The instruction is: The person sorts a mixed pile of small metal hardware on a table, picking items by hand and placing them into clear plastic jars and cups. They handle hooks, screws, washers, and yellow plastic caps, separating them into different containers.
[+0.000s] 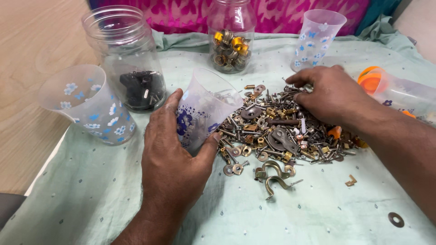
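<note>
Head view: left hand (170, 154) wraps the tilted plastic cup (204, 106), its mouth tipped against the heap of screws and washers (277, 129) as if to catch pieces; right hand (329, 93) lies spread, fingers loose, atop the heap's far side.

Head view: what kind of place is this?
Likely a home or small workshop sorting spot: a cloth-covered surface holds a pile of mixed metal hardware, with glass jars and plastic cups around; left hand holds one cup.
</note>
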